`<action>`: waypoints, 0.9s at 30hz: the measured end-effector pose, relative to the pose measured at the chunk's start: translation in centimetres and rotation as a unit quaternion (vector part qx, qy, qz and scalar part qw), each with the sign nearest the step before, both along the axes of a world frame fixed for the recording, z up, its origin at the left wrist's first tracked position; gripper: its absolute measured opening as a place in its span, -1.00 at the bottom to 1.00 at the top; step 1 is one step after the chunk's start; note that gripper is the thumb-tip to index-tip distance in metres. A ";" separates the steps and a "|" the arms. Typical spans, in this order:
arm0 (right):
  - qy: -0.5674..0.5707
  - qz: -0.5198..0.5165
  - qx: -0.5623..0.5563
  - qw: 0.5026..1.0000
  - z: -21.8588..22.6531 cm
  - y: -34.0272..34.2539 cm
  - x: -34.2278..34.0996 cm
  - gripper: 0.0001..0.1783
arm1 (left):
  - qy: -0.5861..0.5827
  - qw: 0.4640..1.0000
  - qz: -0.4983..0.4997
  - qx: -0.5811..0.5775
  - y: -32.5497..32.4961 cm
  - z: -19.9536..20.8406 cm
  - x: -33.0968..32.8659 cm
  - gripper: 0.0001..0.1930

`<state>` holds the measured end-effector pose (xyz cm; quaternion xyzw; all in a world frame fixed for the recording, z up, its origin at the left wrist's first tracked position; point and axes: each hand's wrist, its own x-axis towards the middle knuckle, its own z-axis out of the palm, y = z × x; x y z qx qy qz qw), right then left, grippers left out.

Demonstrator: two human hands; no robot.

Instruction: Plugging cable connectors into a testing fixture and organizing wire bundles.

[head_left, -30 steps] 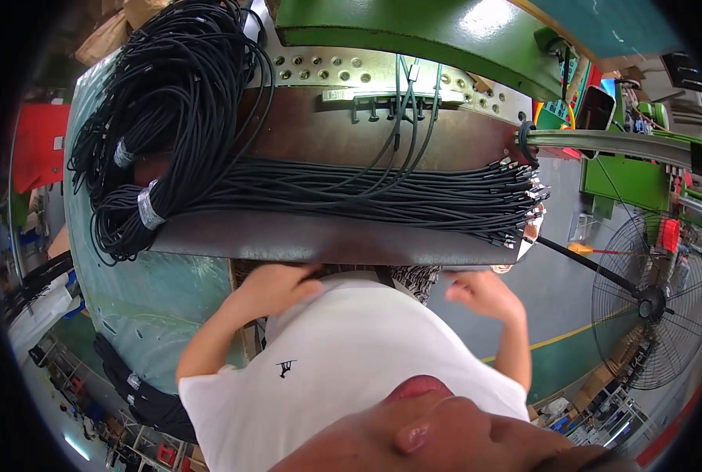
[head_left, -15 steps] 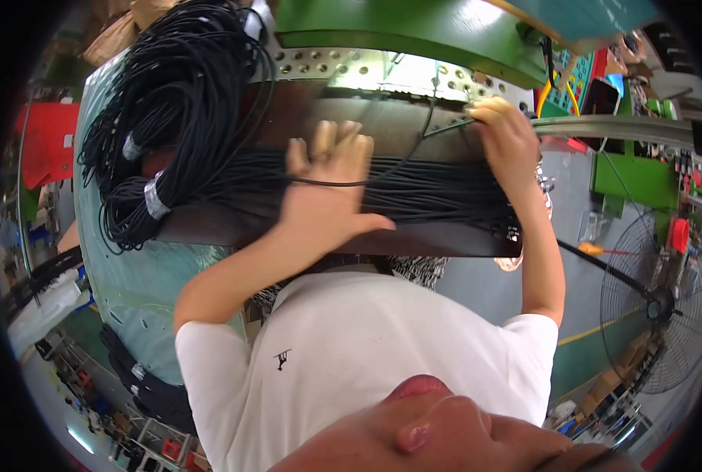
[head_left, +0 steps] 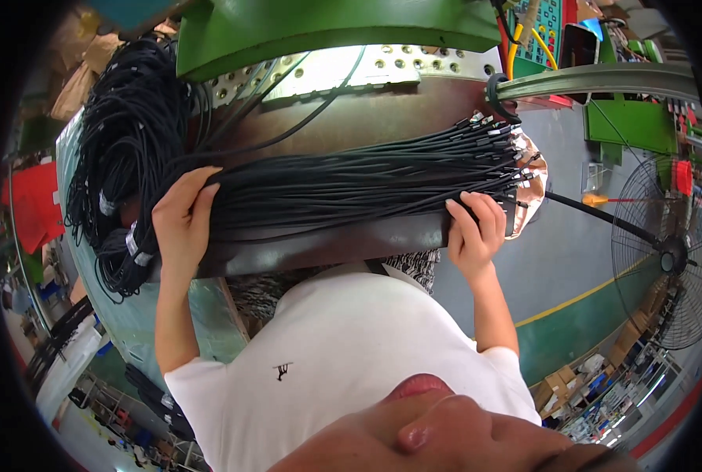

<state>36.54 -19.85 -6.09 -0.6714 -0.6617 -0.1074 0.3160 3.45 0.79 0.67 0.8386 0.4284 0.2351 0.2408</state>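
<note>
A wide bundle of black cables [head_left: 327,177] lies across the dark brown board [head_left: 319,248] in front of me. Their small connector ends [head_left: 516,161] fan out at the right, over a copper-coloured sheet [head_left: 533,193]. My left hand [head_left: 184,224] is closed at the bundle's left part, thumb and fingers pinching black cable there. Near the connector ends, on the side closest to me, my right hand [head_left: 478,234] pinches a black cable between thumb and fingers. Two or so loose cables [head_left: 296,130] run from the bundle up to a bright metal block [head_left: 343,82].
A large coil of black cables [head_left: 135,102], tied with pale bands, is heaped at the left. Behind the board stand a green machine [head_left: 335,39] and a perforated plate [head_left: 449,64]. A metal rail [head_left: 602,82] extends to the right, above a standing fan [head_left: 672,259].
My left hand, spread over the bundle's middle before, has moved left and closed on cable. My right hand has come from the far right corner toward me. The connector ends now show spread out.
</note>
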 end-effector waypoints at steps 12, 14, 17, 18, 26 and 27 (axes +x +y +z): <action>0.035 -0.009 0.005 0.999 -0.4 -0.4 -0.5 -0.69 | 0.105 0.749 -0.381 -0.532 -0.6 -0.1 24.1 -0.65; 0.090 0.012 0.007 0.996 0.1 -0.8 -0.2 -0.74 | -0.024 0.721 -0.334 -0.606 -2.4 -0.7 26.7 -0.75; 0.472 -0.010 0.014 0.882 1.6 -2.1 1.7 -0.67 | -0.176 0.669 -0.272 -0.669 -5.4 0.5 24.9 -0.83; 0.536 -0.007 0.029 0.844 1.2 -1.8 3.0 -0.42 | -0.204 0.664 -0.263 -0.669 -6.4 0.7 23.6 -0.79; 0.837 0.170 -0.150 0.499 5.9 7.5 -0.2 -0.62 | -0.313 0.739 -0.081 -0.592 -10.8 -1.6 17.0 -0.80; 0.834 0.159 -0.169 0.500 6.0 8.0 -1.4 -0.63 | -0.325 0.727 -0.055 -0.603 -10.8 -1.6 16.1 -0.79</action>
